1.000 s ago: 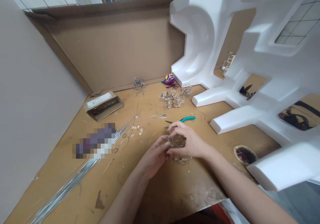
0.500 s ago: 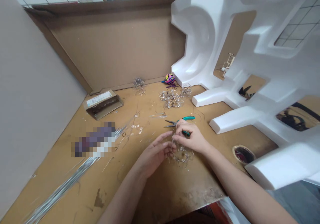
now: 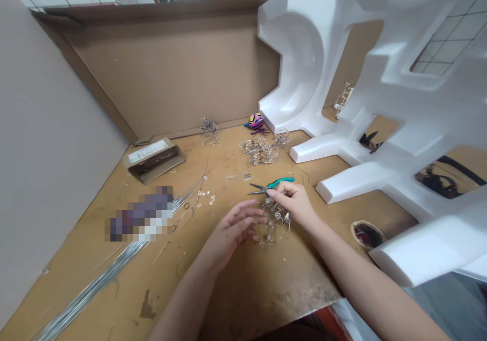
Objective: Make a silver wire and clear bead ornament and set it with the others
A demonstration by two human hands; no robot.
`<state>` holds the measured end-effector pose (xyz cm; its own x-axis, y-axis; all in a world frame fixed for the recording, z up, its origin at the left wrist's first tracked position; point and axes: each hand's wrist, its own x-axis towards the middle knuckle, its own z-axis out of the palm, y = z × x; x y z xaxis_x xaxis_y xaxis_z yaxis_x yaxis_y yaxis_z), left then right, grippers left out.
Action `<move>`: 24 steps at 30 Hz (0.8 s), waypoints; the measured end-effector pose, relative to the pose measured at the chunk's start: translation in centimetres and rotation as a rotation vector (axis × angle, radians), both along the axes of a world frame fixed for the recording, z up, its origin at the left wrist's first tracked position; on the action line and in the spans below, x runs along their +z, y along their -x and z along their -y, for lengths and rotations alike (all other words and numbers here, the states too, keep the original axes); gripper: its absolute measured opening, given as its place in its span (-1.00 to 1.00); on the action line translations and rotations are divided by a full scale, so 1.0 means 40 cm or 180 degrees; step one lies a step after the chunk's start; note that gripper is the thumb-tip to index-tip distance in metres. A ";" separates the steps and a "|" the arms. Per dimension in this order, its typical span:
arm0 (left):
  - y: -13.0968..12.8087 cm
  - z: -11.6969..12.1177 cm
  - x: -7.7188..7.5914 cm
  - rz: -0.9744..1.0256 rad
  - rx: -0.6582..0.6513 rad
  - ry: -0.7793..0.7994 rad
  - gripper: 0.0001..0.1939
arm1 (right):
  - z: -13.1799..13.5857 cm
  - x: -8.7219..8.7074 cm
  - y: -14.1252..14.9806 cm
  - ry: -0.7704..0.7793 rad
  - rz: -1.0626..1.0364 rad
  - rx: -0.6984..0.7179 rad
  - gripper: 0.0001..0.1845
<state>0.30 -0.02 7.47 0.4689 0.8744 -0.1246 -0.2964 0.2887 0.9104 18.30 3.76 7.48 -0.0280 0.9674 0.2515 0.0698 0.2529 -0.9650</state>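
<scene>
A piece of bent silver wire with clear beads [image 3: 271, 227] lies between my two hands, close to the table. My right hand [image 3: 294, 201] is closed, thumb and fingertips pinched at the wire piece's upper end, right over the pliers' pivot; what exactly sits in the pinch is partly hidden. Beneath it lie pliers with green handles [image 3: 283, 180], jaws pointing left, one handle covered by the hand. My left hand [image 3: 238, 227] has its fingers spread at the left side of the wire piece, fingertips against or just beside the wires.
A bundle of straight wires [image 3: 110, 275] runs along the left, beside a blurred-out object [image 3: 140, 211]. Loose beads [image 3: 205, 196], a small cardboard box [image 3: 155, 158], more wire pieces [image 3: 261, 150] and a colourful ball-shaped item [image 3: 256, 121] lie beyond. White foam packaging [image 3: 342, 189] stands right, near a tape roll [image 3: 367, 234].
My right hand has shifted from the wire piece's middle to its upper end by the pliers. The wire piece has turned and moved slightly left. My left fingers have spread apart.
</scene>
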 end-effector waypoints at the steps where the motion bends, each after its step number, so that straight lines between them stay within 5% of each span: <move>1: 0.000 0.001 0.001 -0.0086 0.0003 -0.0049 -0.66 | -0.004 -0.002 0.000 0.0093 -0.0062 -0.0058 -0.57; 10: -0.010 -0.005 -0.042 -0.1246 0.0002 -0.0982 -0.59 | -0.038 -0.034 0.005 0.0751 -0.0066 -0.0404 -0.58; 18: -0.003 0.002 -0.032 -0.2349 -0.0472 -0.2148 -0.77 | -0.049 -0.040 -0.002 0.0915 -0.0006 -0.0447 -0.58; 24: -0.017 -0.007 -0.048 -0.2774 -0.0199 -0.2816 -0.85 | -0.048 -0.047 0.004 0.0848 0.0314 -0.0491 -0.61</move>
<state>0.97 0.25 5.54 0.5697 0.7957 0.2054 0.4962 -0.5323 0.6858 18.12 5.67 5.58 0.1124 0.9936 -0.0077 0.1843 -0.0284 -0.9825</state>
